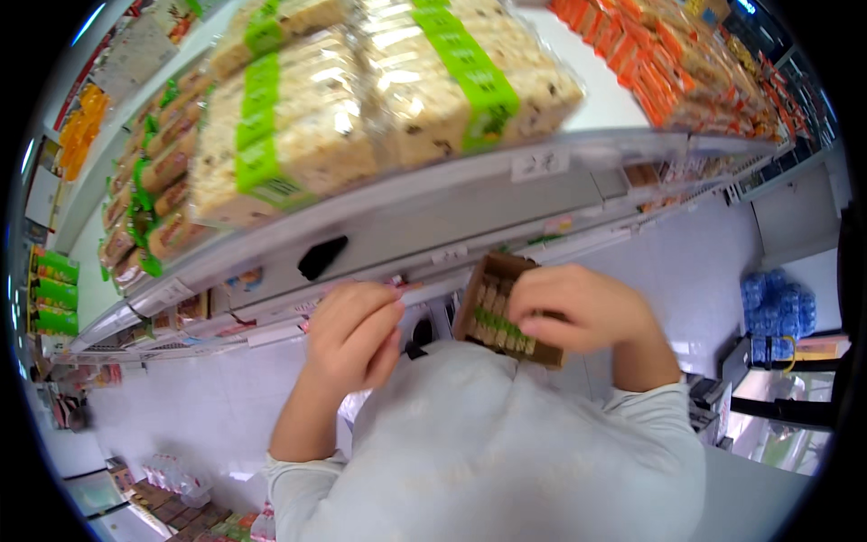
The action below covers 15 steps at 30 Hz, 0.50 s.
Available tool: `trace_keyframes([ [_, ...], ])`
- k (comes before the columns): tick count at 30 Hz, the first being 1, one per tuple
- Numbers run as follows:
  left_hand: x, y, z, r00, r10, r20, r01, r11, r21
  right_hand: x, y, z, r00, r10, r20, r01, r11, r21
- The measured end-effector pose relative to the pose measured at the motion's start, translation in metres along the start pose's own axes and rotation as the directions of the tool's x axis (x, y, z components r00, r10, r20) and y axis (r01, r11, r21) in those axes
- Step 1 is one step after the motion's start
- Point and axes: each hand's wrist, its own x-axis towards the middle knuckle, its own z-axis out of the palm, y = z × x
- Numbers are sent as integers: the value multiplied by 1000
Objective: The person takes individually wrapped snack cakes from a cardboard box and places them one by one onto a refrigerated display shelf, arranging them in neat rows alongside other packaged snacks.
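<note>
My left hand (355, 339) is raised in front of my torso with its fingers curled, just below the shelf edge; whether it holds something small I cannot tell. To the right, my right hand (576, 308) hovers over an open cardboard box (471, 295), its fingers bent and overlapping the box in view. Inside the box lie packs of pale puffed-grain bars with green bands (491, 318). Similar clear-wrapped packs with green bands (325, 101) are stacked on the shelf above my hands. A black object (323, 257) rests on the shelf below them.
Orange-wrapped packs (670, 68) fill the shelf's right part, green-wrapped rolls (166, 169) its left. A price tag (540, 164) sits on the shelf edge. Blue bottles (779, 305) stand at the far right. More boxed goods (179, 508) are at the lower left, beyond the pale floor (203, 406).
</note>
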Motion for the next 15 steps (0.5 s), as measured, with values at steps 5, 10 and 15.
trace_keyframes([
  [5,-80,-15,92,859,-447,252,492,855,-161,-50,215,126,678,732,60,-730,681,-62],
  [10,-102,-2,129,757,-562,334,632,760,-154,-85,340,250,659,750,51,-752,657,50],
  [15,-96,20,153,731,-544,411,617,784,-60,-86,346,303,550,833,-53,-808,547,218],
])
